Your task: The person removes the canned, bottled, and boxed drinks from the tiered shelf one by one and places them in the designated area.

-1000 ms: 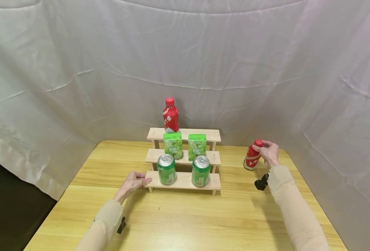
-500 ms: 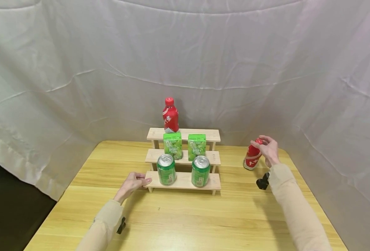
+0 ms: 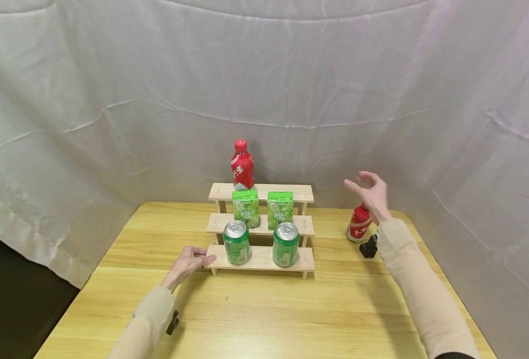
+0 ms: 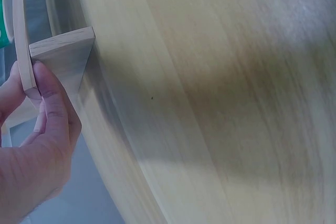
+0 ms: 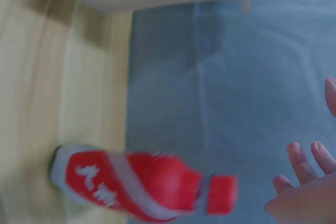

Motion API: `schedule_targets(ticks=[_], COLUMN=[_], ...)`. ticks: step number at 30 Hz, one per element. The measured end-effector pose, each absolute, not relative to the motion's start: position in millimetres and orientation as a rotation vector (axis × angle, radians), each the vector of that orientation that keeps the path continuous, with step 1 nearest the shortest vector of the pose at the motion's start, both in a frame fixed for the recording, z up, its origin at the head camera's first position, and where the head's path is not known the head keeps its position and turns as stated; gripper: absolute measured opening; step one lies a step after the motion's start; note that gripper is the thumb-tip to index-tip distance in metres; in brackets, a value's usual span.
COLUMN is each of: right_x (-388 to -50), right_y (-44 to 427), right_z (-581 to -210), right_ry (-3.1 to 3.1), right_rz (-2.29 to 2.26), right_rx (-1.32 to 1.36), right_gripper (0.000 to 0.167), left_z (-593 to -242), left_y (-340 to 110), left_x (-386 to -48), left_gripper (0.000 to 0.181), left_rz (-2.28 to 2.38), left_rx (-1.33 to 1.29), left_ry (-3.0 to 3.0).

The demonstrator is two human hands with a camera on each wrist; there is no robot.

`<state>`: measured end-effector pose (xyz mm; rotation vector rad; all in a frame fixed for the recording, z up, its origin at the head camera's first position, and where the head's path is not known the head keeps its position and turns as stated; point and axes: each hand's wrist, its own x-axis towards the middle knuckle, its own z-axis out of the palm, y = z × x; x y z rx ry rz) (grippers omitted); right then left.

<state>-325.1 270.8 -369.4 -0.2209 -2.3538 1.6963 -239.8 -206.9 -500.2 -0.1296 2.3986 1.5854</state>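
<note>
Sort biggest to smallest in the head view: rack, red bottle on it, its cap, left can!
1. Rack
2. Red bottle and left can: too close to rank; bottle taller, can nearer the camera.
3. Cap

Pinched in your left hand (image 3: 190, 262), the three-tier stand (image 3: 262, 257) is pale, creamy wood. Just right of that grip, two silver-topped drink cans (image 3: 237, 247) (image 3: 285, 248) are green; farther beyond it, two juice cartons (image 3: 246, 208) (image 3: 280, 209) are bright lime green with white lettering. Highest beyond your grip, a plastic bottle (image 3: 243, 169) is red with white markings and a whitish base. Below your right hand (image 3: 372, 194), a second bottle (image 3: 358, 227) is also red, with white characters and a white curved stripe. Behind both hands your sleeves (image 3: 154, 306) (image 3: 412, 274) are beige. Beneath them, the table (image 3: 268, 309) is yellow with streaked grain; the curtain (image 3: 264, 75) beyond is plain silvery grey.
</note>
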Motion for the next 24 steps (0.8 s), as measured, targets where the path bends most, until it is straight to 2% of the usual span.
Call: schedule_targets(ticks=[10,24], right_x=[-335.9,-349.9], right_y=[218.1,120.7], right_z=[-331.2,-298.3], right_ry=[-2.371,-2.502], right_rz=[1.656,1.718], right_rx=[0.083,0.333], right_gripper=[0.067,0.063], left_z=[-500.9,-498.8], left_y=[-207.9,-209.8], left_x=[-238.8,-239.3], left_gripper=[0.050,0.047], left_rz=[1.567,1.600], left_rx=[-0.123,-0.108], left_ry=[2.411,2.377])
